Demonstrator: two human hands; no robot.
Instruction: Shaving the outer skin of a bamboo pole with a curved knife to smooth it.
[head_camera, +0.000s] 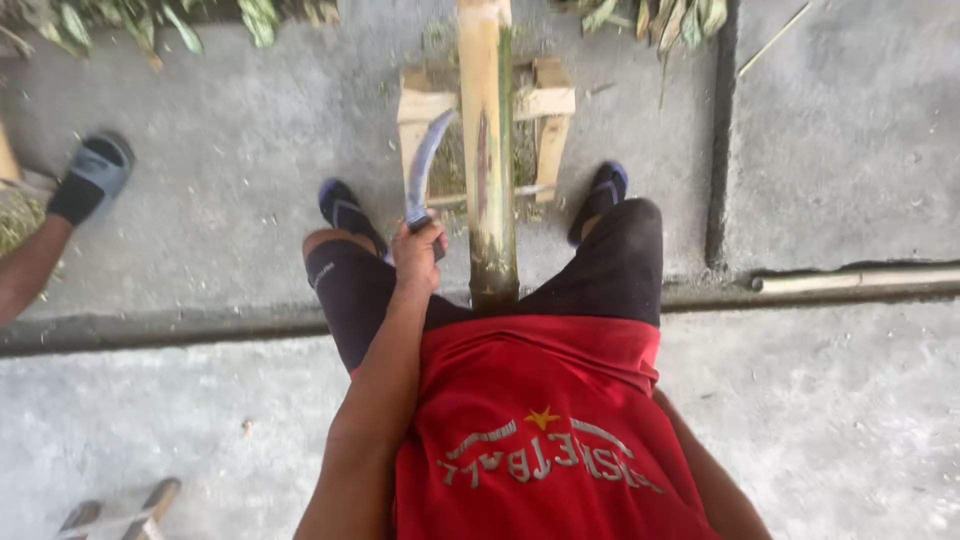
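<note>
Concrete floor; bamboo pole (487, 150) lengthwise away, between the knees, curved knife (424, 165) alongside.

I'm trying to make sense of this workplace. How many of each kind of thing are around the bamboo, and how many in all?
Thick green-yellow bamboo pole: 1
Curved steel knife in left hand: 1
Pale wooden stand: 1
Dark slippers: 3
Total: 6

Occlusions, head view

Right hand out of sight behind red shirt (545, 440). Bamboo pole (487, 150) top cut by frame edge, near end hidden between thighs. Curved blade (425, 165) motion-blurred.
</note>
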